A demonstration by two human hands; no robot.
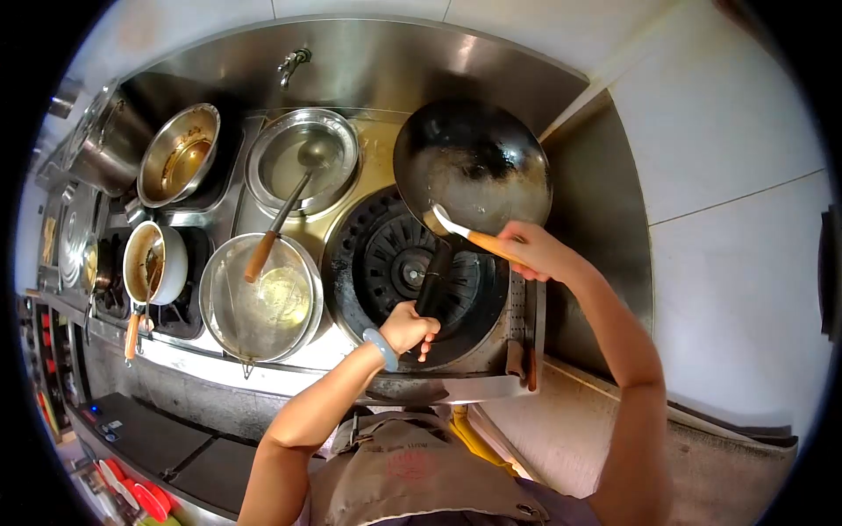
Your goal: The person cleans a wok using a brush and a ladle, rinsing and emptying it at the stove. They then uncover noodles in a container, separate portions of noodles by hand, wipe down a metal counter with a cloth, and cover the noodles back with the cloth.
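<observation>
A dark wok point(478, 167) is tipped up behind the burner, its worn inside turned toward me. My left hand point(409, 330), with a pale bangle on the wrist, is closed around the wok's black handle point(433, 285). In my right hand point(538, 252) is a brush point(485, 240) with a wooden handle and a white neck. Its head lies at the near rim of the wok, close to where the handle joins. Beneath the handle, the black round burner point(368, 237) shows.
Left of the burner, a ladle point(289, 206) rests in a steel basin point(254, 167). Nearer stands a round mesh strainer point(232, 289). Farther left are a white saucepan point(175, 267), a stained steel bowl point(210, 131) and a tall pot point(123, 145). A tap point(294, 63) juts from the back panel.
</observation>
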